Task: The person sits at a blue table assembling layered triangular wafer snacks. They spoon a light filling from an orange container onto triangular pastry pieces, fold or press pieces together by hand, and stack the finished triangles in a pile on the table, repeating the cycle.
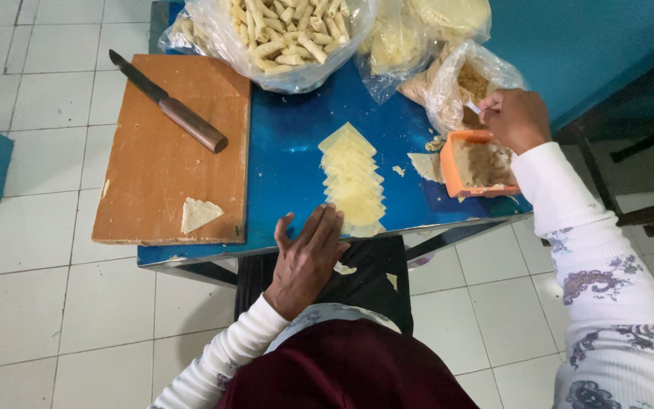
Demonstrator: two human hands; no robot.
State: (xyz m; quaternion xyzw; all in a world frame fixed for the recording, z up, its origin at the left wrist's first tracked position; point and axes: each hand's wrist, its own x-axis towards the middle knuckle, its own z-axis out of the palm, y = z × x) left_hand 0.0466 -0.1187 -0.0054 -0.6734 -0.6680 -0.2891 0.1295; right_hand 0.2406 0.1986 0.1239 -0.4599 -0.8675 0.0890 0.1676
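A row of overlapping pale yellow dough squares (353, 178) lies on the blue metal surface (289, 159). The left hand (308, 254) rests flat and open, holding nothing, at the row's near end. The right hand (515, 117) pinches a small white utensil (475, 108) over the orange plastic tub of brown filling (480, 163), right of the row.

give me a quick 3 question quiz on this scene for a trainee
1. True or false: the knife lies on the wooden cutting board.
2. What does the right hand reach over? A) the orange container of brown filling B) the bag of rolled pieces C) the knife
3. Fill in: the left hand rests at the table's near edge, beside the row of pale ____ wrappers.

Key: 1 true; 2 A; 3 triangular
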